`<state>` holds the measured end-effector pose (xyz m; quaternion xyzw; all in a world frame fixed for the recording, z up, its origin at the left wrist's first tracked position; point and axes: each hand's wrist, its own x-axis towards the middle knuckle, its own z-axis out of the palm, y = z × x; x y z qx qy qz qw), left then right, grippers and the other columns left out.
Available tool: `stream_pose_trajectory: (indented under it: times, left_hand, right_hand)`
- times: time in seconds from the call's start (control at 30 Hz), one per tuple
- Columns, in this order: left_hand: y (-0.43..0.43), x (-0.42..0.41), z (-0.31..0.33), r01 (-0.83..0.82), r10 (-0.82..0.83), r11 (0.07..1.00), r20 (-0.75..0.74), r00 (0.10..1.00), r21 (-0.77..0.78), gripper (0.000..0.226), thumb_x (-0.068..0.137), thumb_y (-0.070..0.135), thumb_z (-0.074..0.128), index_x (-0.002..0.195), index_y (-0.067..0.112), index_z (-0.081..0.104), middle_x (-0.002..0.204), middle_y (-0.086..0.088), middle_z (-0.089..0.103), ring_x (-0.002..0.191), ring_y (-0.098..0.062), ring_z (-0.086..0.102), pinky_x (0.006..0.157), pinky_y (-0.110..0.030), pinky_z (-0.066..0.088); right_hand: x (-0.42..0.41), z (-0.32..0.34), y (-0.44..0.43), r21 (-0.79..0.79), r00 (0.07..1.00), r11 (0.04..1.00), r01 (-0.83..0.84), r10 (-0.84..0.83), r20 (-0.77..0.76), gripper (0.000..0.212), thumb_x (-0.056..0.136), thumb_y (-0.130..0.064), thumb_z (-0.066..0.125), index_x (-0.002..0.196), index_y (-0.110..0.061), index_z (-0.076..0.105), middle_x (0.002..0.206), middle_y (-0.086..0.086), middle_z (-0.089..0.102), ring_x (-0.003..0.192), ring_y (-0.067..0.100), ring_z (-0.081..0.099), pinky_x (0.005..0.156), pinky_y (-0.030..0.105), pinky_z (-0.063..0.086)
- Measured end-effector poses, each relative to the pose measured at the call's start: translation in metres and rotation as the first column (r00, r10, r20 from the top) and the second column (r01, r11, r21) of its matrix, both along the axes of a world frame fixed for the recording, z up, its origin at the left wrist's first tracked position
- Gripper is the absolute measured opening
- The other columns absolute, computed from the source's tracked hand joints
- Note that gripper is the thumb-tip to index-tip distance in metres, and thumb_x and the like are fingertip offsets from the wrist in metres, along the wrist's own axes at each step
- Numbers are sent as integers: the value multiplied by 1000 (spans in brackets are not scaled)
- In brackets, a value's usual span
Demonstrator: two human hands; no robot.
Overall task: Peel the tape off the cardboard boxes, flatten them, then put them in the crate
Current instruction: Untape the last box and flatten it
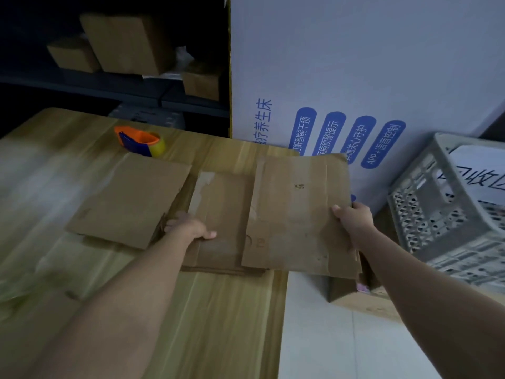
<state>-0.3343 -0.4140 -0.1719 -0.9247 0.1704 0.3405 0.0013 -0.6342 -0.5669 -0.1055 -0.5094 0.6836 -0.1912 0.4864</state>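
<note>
A flattened brown cardboard box lies across the right part of the wooden table, its right end sticking out past the table edge. My left hand grips its near edge at the middle, thumb on top. My right hand grips its right edge, thumb on top and fingers hidden underneath. One flap spreads to the left. Pale strips where tape ran show on the middle panel. The grey plastic crate stands on the floor to the right.
An orange and blue tape dispenser sits on the table behind the cardboard. A big white printed carton stands behind the table's right end. Another brown box lies on the floor under my right arm. Dark shelves hold more boxes.
</note>
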Motion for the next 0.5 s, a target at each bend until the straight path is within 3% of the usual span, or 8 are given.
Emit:
stream_pose_trajectory:
  times: [0.2,0.33,0.5]
  left_hand:
    - [8,-6,-9,-191,158,958,-159,975,-215,89,66,27,86,137,-1,40,139,-15,46,125,-32,47,102,-42,42]
    - [12,-9,0,-404,290,840,-331,898,-361,80,64,6,85,132,-4,43,133,-18,52,118,-34,52,99,-46,45]
    - [19,-19,20,-429,273,766,-361,892,-480,71,72,5,78,131,-2,40,135,-18,48,121,-34,49,102,-45,41]
  right_hand:
    - [-9,-2,3,26,1000,1000,-10,10,6,38,91,-24,59,125,-10,51,110,8,59,98,28,56,87,46,45]
    - [-10,3,8,13,1000,1000,6,-6,10,40,90,-25,60,126,-11,51,110,8,59,95,27,54,89,49,45]
    - [-15,17,24,-1,999,1000,29,-29,19,37,90,-26,60,123,-12,52,111,8,60,94,28,54,89,53,46]
